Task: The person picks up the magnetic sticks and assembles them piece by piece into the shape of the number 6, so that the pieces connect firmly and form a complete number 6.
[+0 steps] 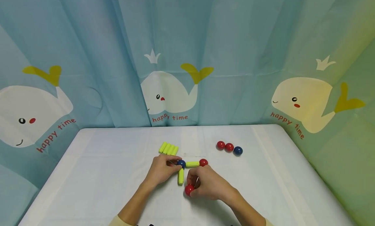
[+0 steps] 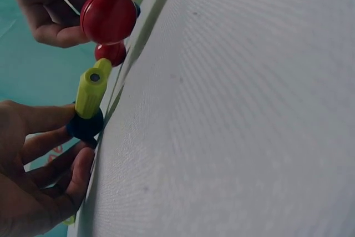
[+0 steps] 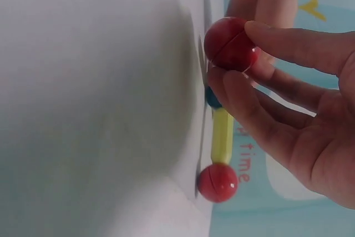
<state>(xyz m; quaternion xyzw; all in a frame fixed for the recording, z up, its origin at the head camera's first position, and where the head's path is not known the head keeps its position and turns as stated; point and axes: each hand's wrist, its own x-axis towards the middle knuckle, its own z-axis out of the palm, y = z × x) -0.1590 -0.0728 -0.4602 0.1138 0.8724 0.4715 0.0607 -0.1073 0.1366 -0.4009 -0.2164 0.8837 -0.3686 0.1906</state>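
In the head view my left hand [image 1: 161, 170] pinches a blue ball [image 1: 182, 164] between thumb and fingers. From that ball one yellow-green stick [image 1: 180, 177] points towards me, its free end showing a small dark socket in the left wrist view. A second yellow-green stick [image 1: 192, 164] runs right from the blue ball to a red ball [image 1: 203, 162]. My right hand [image 1: 210, 183] grips another red ball [image 1: 189, 190] by thumb and fingertips, just off the near stick's free end. The right wrist view shows this held red ball [image 3: 230, 44] with a seam round it.
Several yellow-green sticks [image 1: 168, 148] lie side by side behind my left hand. Farther back on the right, a red ball [image 1: 221, 145], a second red ball [image 1: 229, 147] and a blue ball [image 1: 238, 150] form a row. A whale-print curtain [image 1: 234, 56] hangs behind the white table [image 1: 102, 180].
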